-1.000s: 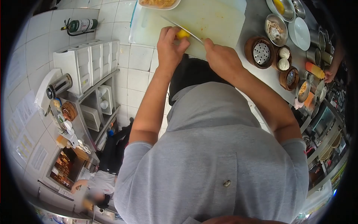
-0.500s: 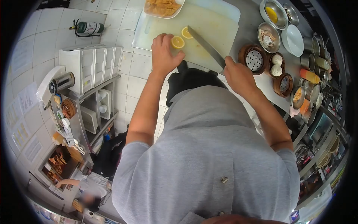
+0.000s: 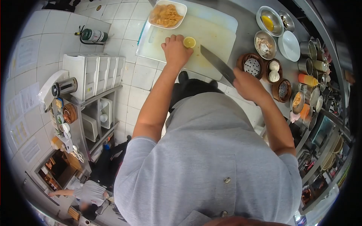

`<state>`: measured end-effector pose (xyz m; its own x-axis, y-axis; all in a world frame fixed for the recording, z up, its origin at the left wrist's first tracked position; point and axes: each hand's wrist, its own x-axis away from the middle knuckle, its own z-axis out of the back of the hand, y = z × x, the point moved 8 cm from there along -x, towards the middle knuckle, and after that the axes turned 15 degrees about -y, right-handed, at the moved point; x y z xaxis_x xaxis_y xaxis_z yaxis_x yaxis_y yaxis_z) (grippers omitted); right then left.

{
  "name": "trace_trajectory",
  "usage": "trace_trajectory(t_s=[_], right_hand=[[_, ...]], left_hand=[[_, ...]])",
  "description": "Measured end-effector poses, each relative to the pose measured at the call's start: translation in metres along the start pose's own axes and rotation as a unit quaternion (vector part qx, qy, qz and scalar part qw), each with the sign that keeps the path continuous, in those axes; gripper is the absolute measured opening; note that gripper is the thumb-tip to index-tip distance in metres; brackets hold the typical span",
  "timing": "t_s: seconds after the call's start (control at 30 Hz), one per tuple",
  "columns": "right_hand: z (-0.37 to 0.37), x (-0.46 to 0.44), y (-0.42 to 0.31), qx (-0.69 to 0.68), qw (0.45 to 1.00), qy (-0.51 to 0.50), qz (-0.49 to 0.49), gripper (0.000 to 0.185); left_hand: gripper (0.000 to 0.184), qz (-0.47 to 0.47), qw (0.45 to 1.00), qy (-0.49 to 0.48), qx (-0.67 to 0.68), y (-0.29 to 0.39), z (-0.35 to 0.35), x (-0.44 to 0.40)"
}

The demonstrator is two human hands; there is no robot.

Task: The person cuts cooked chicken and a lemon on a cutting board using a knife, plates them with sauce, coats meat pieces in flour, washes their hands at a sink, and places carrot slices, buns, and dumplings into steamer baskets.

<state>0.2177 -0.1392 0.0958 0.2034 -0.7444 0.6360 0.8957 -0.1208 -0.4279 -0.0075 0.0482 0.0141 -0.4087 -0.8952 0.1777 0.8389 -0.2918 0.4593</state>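
My left hand (image 3: 175,51) rests on the cutting board (image 3: 218,35), its fingers and thumb closed around a lemon half (image 3: 189,42). The yellow cut face points up and to the right. No second half shows; the hand may cover it. In my right hand (image 3: 247,84) is the handle of a kitchen knife (image 3: 217,64). Its broad blade reaches over the board toward the lemon, with a gap between the tip and the fruit. A white dish (image 3: 183,20) of orange-brown food sits at the board's far left.
To the right are metal bowls (image 3: 265,45), a white bowl (image 3: 289,46), bamboo steamers (image 3: 241,64) and buns (image 3: 274,71). Sauce bottles (image 3: 308,79) stand farther along. At left are a white drawer unit (image 3: 88,77) and a fire extinguisher (image 3: 94,35). Another person (image 3: 90,192) stands at lower left.
Two lemon cut faces showed before; one shows now. The knife tip has drawn away from the fruit, toward the lower right. My left hand sits slightly farther right.
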Motion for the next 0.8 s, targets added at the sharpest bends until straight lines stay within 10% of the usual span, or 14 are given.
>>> trace_trajectory(t_s=[0.33, 0.47, 0.5, 0.63, 0.8], right_hand=[[0.004, -0.086, -0.006, 0.081, 0.983, 0.113, -0.121, 0.051], [0.057, -0.114, -0.069, 0.117, 0.929, 0.345, 0.063, 0.042], [0.067, -0.138, -0.068, -0.091, 0.941, 0.302, 0.126, 0.034], [0.092, -0.226, -0.084, -0.376, 0.863, 0.244, 0.234, 0.018], [0.112, -0.272, -0.109, -0.336, 0.882, 0.298, 0.145, 0.019]], left_hand=[[0.029, -0.111, 0.982, -0.084, 0.13, 0.013, 0.015, -0.026], [0.026, -0.148, 0.922, -0.133, 0.332, 0.012, 0.051, -0.02], [0.026, -0.147, 0.923, -0.13, 0.33, 0.01, 0.062, -0.023], [0.024, -0.203, 0.963, 0.02, 0.175, -0.014, 0.119, -0.049], [0.023, -0.319, 0.941, 0.109, -0.043, -0.029, 0.142, -0.108]])
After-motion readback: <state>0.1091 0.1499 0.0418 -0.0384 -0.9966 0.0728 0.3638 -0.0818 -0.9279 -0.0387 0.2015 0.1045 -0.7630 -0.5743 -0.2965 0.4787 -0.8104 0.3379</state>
